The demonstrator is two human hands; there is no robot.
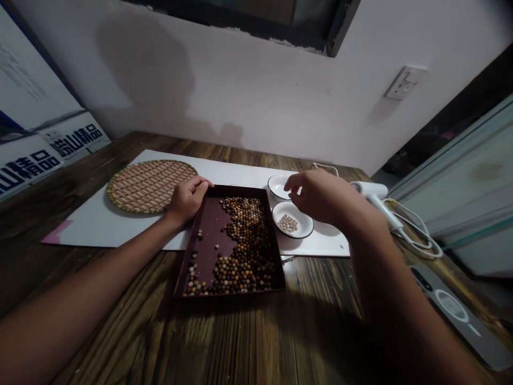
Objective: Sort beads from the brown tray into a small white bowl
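A dark maroon tray lies on the table, holding many small round beads in brown, yellow, black and pale tones. My left hand is closed on the tray's far left corner, thumb along the rim. To the tray's right stands a white dark-rimmed bowl with a cluster of pale beads inside. Behind it is a second white bowl, partly covered by my right hand. That hand hovers over the bowls with curled fingers in a pinch; anything between the fingertips is hidden.
A round woven mat rests on a white board at left. On the right are a white hair dryer with its cord and a phone. Printed boxes stand at far left; a wall rises behind.
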